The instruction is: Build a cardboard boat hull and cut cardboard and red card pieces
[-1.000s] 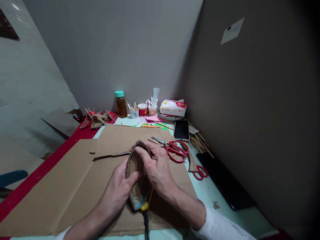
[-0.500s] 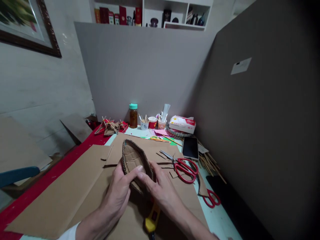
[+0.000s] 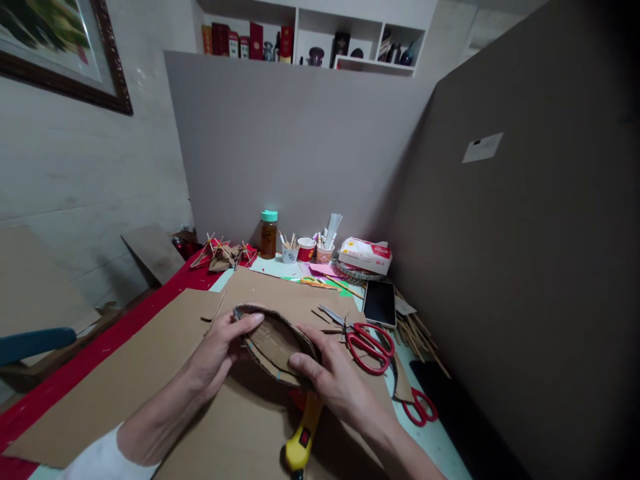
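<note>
**Cardboard boat shape held low between both hands**

I see the cardboard boat shape (image 3: 274, 343) gripped at both ends, just above the big cardboard sheet (image 3: 125, 380) that covers the tabletop (image 3: 435, 440). Its long axis runs from upper left to lower right in my view, the pointed tip aimed left and away from me, the open hollow facing up and slightly toward the camera. My left hand (image 3: 220, 347) pinches the far pointed end, thumb on top of the rim and fingers curled beneath. My right hand (image 3: 333, 377) clamps the near end, thumb over the rim, fingers wrapped under.

Half a second ago the shape stood much steeper, its tip raised and pointing away toward the back wall, with both hands gathered at its near end. Now it lies close to flat, and the left hand has shifted out to the tip.

A yellow utility knife (image 3: 301, 440) lies on the sheet just below the right hand. The large red scissors (image 3: 365, 343) rest to the right, near the phone (image 3: 380, 302); smaller red scissors (image 3: 419, 405) lie nearer the tabletop's edge.
</note>
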Demonstrator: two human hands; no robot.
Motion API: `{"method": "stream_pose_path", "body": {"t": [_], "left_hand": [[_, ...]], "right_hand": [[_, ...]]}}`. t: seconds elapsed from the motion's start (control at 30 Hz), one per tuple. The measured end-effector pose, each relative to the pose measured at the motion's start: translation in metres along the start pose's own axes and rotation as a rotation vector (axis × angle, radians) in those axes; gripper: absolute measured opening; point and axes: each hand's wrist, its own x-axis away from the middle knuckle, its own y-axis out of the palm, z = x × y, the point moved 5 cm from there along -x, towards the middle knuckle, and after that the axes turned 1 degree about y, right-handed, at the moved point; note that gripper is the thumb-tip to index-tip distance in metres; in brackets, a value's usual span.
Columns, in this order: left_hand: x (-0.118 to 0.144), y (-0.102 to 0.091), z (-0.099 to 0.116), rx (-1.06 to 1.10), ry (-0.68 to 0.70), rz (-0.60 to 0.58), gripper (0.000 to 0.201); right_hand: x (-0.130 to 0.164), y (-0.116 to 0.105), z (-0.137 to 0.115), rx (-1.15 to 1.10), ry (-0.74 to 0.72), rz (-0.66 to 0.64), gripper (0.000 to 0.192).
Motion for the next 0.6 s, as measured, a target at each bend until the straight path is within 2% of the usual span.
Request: {"method": "stream_pose_path", "body": {"t": [0.1, 0.23, 0.3, 0.4, 0.5, 0.6], "left_hand": [[-0.004, -0.001, 0.001, -0.043, 0.024, -0.063, 0.029], [-0.002, 0.001, 0.0, -0.007, 0.068, -0.02, 0.026], [0.0, 0.004, 0.001, 0.019, 0.103, -0.008, 0.027], [0.004, 0.007, 0.001, 0.039, 0.162, 0.026, 0.029], [0.005, 0.007, -0.001, 0.01, 0.229, 0.087, 0.027], [0.003, 0.004, -0.004, -0.04, 0.251, 0.139, 0.028]], "right_hand": [[-0.004, -0.006, 0.007, -0.1, 0.007, 0.025, 0.047], [-0.011, -0.007, 0.007, -0.282, 0.019, 0.061, 0.041], [-0.011, -0.006, 0.003, -0.261, 0.009, 0.054, 0.03], [-0.006, -0.008, 0.0, -0.132, 0.002, 0.133, 0.019], [0.003, -0.011, -0.001, -0.065, 0.004, 0.244, 0.016], [0.007, -0.011, -0.004, -0.062, -0.001, 0.241, 0.015]]}}
